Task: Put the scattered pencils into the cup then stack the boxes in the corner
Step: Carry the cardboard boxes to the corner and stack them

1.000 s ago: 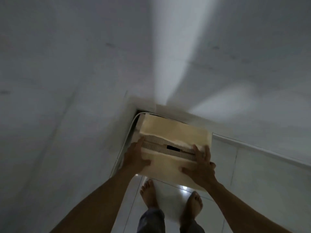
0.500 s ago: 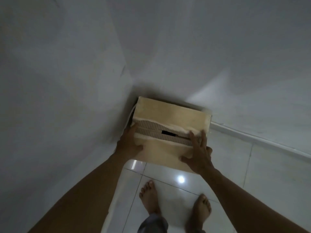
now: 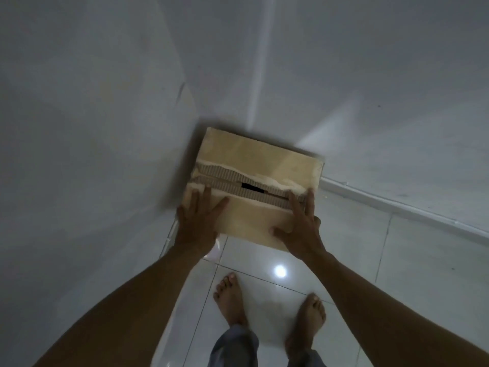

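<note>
One cardboard box [image 3: 254,186], tan, seen from the head view, set in the corner where two pale walls [image 3: 79,128] meet, its far-left edge close against the left wall. Top face: two flaps meeting along a torn seam with exposed corrugation and a small dark gap at mid-length. Whether another box sits beneath it cannot be told.

Two hands, both on the box top, near edge:
- left hand [image 3: 197,221], flat, fingers spread, palm down at the near-left corner, thumb angled toward the middle of the flap;
- right hand [image 3: 300,229], flat, fingers spread and reaching to the seam at the near-right corner, thumb lying along the near edge.
Neither hand closes around anything; both rest open on the cardboard.

Two bare forearms run from the bottom corners of the frame up to the hands.

Two bare feet [image 3: 230,298] stand on glossy white floor tiles [image 3: 357,247] below the box, with a bright spot of reflected light between box and feet. Grey trouser hems [image 3: 232,348] show at the bottom edge.
</note>
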